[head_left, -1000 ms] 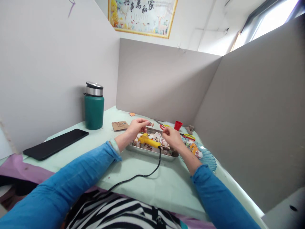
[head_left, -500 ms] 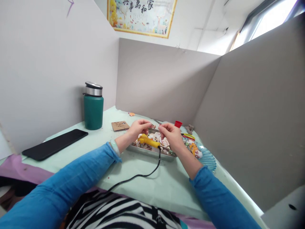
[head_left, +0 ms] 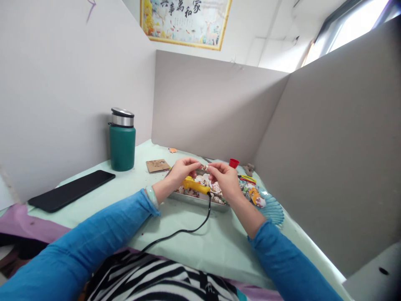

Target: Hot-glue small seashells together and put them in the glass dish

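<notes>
My left hand [head_left: 187, 169] and my right hand [head_left: 224, 175] meet above a metal tray [head_left: 196, 200], thumb and fingertips pinched together on each. Between the fingertips shows a small whitish-brown piece [head_left: 204, 167], perhaps a shell; its kind is too small to make out. White and brown shells [head_left: 216, 187] fill the tray below. Across them lies a yellow glue gun [head_left: 199, 186], its black cord [head_left: 188, 230] running over the cloth toward my lap. Part of the gun is behind my left hand.
A green bottle [head_left: 122, 146] and a black phone-like slab [head_left: 73, 190] stand and lie at left. A brown card [head_left: 157, 165] lies behind my left wrist. To the right are a red cup [head_left: 234, 163], a blue shell-shaped dish [head_left: 273, 209] and yellow-red handles [head_left: 247, 179]. Grey panels [head_left: 216, 104] enclose the table.
My fingertips have come a little closer together, and the small piece between them shows more plainly. The glue gun and tray stay where they were.
</notes>
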Action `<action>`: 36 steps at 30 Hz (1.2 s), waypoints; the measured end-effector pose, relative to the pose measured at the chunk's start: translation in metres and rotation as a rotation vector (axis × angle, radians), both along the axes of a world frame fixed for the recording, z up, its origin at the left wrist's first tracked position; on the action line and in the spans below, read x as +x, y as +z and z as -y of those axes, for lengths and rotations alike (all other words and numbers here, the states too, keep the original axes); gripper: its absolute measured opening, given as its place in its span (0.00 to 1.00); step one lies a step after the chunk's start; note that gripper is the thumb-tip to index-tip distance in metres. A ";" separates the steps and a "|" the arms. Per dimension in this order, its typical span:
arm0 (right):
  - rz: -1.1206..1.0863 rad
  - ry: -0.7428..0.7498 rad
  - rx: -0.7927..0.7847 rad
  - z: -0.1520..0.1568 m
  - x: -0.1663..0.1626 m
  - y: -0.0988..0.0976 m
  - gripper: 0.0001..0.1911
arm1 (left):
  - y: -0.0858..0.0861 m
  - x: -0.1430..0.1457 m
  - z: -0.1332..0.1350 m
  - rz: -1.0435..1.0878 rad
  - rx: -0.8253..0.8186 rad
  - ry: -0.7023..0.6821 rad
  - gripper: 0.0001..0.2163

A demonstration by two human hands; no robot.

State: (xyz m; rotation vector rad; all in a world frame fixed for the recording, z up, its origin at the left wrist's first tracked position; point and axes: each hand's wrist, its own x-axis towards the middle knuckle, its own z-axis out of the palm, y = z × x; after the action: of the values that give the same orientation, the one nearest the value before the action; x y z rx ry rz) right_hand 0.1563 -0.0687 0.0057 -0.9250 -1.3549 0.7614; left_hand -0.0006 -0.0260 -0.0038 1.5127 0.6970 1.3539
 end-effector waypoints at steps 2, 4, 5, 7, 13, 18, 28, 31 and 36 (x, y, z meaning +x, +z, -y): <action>0.126 -0.105 0.093 0.002 -0.002 -0.001 0.12 | 0.000 0.001 0.001 0.002 -0.001 0.003 0.11; 0.244 -0.193 0.186 0.003 -0.004 -0.003 0.12 | -0.001 0.002 0.002 0.007 0.002 0.006 0.11; 0.290 -0.233 0.226 0.004 -0.004 -0.003 0.12 | -0.001 0.003 0.002 0.011 0.003 0.007 0.11; 0.366 -0.298 0.287 0.003 -0.004 -0.005 0.12 | -0.002 0.004 0.003 0.019 0.002 0.009 0.11; 0.538 -0.401 0.378 0.000 -0.002 -0.008 0.11 | -0.003 0.006 0.004 0.001 0.006 -0.014 0.11; 0.637 -0.447 0.419 0.001 -0.004 -0.009 0.12 | -0.003 0.006 0.006 0.003 0.019 -0.030 0.11; 0.767 -0.521 0.557 0.002 -0.004 -0.012 0.11 | -0.004 0.005 0.005 0.015 0.009 -0.054 0.12; 0.775 -0.541 0.598 -0.001 -0.003 -0.014 0.10 | -0.003 0.005 0.005 0.011 0.009 -0.056 0.12; 0.804 -0.563 0.614 -0.004 -0.002 -0.016 0.10 | -0.004 0.005 0.006 -0.001 0.023 -0.058 0.12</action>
State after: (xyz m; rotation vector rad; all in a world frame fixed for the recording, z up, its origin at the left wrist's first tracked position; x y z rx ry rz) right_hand 0.1547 -0.0644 -0.0107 -1.0633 -1.7346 -0.5114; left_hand 0.0042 -0.0319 -0.0073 1.5401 0.6350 1.3215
